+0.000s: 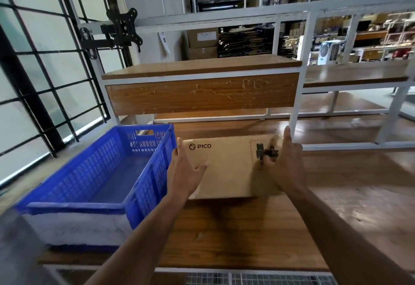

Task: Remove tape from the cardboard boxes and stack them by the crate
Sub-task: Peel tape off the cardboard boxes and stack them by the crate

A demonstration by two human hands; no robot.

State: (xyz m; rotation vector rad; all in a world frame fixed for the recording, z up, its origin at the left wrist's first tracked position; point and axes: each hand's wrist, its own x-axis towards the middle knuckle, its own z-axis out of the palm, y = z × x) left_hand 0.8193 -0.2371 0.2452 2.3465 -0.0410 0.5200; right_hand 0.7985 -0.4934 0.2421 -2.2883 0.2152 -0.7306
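A brown cardboard box [226,172] printed "PICO" lies flat on the wooden table, just right of the blue plastic crate [94,179]. My left hand [183,170] presses the box's left edge, fingers straight along its side and thumb spread on top. On the box's right edge is my right hand [286,163], index finger pointing straight up. Its thumb pinches a small black tool [266,152] against the box top, beside a red dashed rectangle. No tape shows on the box top.
The crate looks empty and stands at the table's left side [224,235]. Behind the box a white metal frame carries a wooden shelf [202,67]. A barred window is on the left, and warehouse racks with boxes are far behind.
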